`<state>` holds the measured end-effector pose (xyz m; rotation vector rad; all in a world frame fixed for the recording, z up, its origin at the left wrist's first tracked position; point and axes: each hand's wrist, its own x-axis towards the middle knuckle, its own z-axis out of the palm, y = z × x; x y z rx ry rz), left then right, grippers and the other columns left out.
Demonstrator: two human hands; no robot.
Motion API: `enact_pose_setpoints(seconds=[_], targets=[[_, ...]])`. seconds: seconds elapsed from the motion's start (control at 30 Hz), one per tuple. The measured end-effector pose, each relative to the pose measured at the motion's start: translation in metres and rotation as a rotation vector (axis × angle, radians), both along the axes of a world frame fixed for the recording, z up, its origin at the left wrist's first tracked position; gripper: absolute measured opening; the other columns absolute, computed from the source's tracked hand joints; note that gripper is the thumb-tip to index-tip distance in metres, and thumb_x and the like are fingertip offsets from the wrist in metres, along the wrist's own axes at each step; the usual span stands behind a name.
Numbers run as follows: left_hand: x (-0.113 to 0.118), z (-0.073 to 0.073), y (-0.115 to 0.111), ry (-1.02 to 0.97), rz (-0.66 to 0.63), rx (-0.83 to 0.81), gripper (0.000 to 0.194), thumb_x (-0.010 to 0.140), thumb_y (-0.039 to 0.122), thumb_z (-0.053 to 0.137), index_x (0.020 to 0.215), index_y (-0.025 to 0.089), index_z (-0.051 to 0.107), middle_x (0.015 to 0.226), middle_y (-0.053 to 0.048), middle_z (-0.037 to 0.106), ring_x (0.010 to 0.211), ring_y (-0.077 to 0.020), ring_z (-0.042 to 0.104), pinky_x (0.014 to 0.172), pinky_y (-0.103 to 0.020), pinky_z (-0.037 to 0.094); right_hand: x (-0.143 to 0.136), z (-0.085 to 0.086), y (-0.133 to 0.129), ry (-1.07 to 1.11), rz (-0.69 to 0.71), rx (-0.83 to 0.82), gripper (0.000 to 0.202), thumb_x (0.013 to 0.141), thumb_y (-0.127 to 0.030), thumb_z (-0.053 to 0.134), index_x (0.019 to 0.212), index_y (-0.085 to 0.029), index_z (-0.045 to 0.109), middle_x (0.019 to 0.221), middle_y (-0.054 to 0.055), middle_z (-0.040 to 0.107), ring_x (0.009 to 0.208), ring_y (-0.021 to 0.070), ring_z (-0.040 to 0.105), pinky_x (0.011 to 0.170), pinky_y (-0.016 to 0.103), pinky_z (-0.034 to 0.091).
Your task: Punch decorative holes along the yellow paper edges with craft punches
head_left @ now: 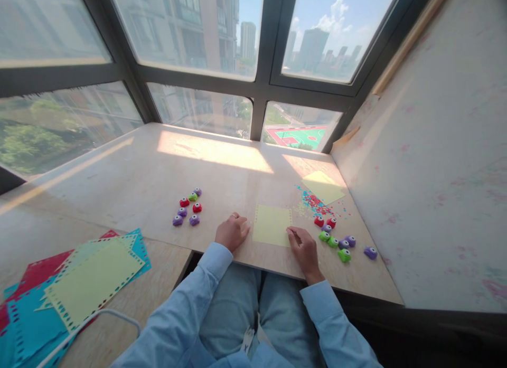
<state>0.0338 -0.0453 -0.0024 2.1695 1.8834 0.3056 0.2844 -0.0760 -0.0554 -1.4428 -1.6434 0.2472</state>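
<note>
A small yellow paper sheet (272, 225) lies flat on the marble sill between my hands. My left hand (232, 232), with a ring on one finger, rests loosely curled on the sill just left of the sheet, holding nothing. My right hand (303, 247) touches the sheet's lower right edge with its fingertips. Just right of that hand lies a group of small craft punches (335, 237) in red, green and purple. A second cluster of punches (187, 207) sits to the left of my left hand.
Another yellow sheet (324, 187) lies at the back right, with coloured paper confetti (316, 202) scattered beside it. A stack of punched-edge sheets (75, 283) in yellow, teal and red covers the lower table at left. A wall stands to the right, windows behind.
</note>
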Motion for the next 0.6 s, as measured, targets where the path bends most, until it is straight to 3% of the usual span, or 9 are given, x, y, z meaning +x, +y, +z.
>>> enact_pose_setpoints(seconds=[0.3,0.6], targets=[[0.014,0.008,0.014,0.089,-0.143,-0.036,0.033,0.094,0.03,0.045,0.084,0.018,0.074,0.099,-0.011,0.066,0.081,-0.0213,0.066,0.07,-0.032,0.048,0.0,0.002,-0.001,0.026,-0.012,-0.011,0.027,0.093,-0.037,0.051,0.093,-0.019,0.071,0.091,0.011,0.074,0.085,0.0244,0.068,0.081,0.04,0.054],[0.022,0.01,0.02,0.159,-0.275,-0.043,0.027,0.09,0.013,0.044,0.088,0.011,0.071,0.096,-0.018,0.065,0.086,-0.0264,0.067,0.071,-0.037,0.051,-0.001,0.003,-0.001,0.034,-0.016,0.003,0.026,0.093,-0.036,0.051,0.092,-0.019,0.071,0.09,0.011,0.074,0.084,0.024,0.068,0.079,0.039,0.054]])
